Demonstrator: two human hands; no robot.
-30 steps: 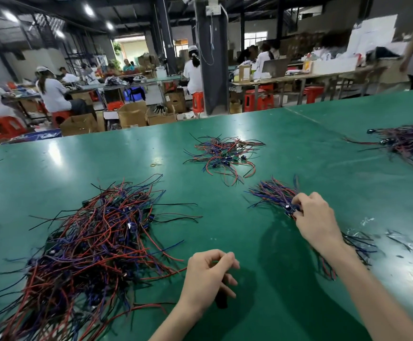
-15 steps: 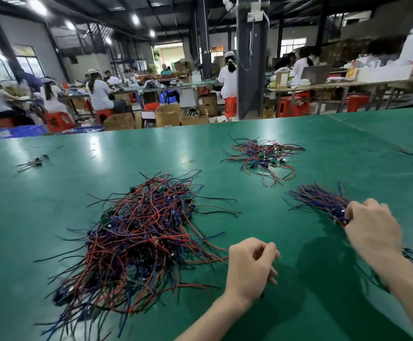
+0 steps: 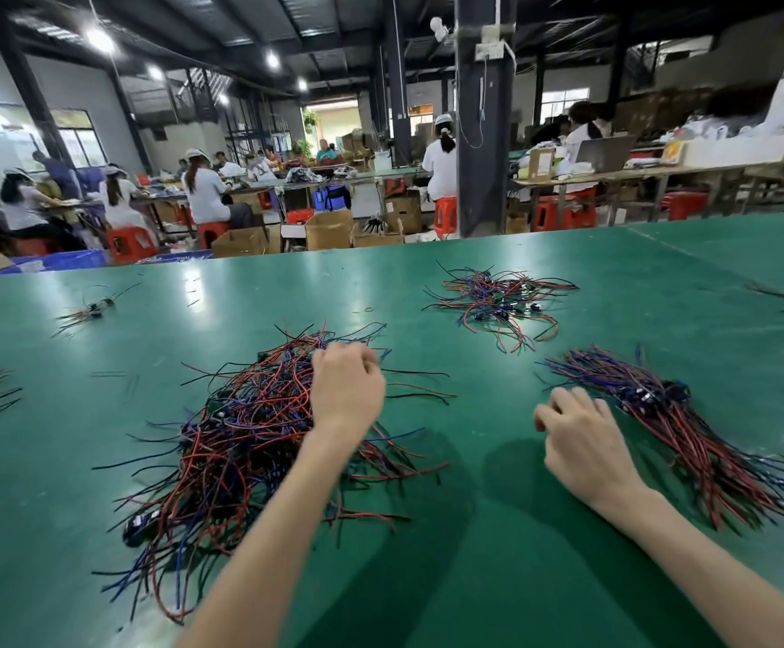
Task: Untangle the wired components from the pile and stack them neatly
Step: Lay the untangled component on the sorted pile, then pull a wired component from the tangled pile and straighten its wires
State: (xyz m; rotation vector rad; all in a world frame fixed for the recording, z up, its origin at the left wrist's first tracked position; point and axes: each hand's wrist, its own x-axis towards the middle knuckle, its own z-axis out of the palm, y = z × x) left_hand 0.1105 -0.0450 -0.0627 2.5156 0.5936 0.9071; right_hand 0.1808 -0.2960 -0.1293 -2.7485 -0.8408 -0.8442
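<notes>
The tangled pile (image 3: 240, 441) of red, blue and black wires sits towards the near edge of the table (image 3: 474, 577). The left hand (image 3: 348, 395) is curled over the pile's far side, likely to fish out one piece. Its grip is hidden behind the knuckles, so I cannot tell whether it pinches a wire. The right hand (image 3: 582, 437) hangs loosely curled, holding nothing, just beside the neat stack (image 3: 670, 423) to the right, probably ready to take the next piece. No label or writing is readable.
</notes>
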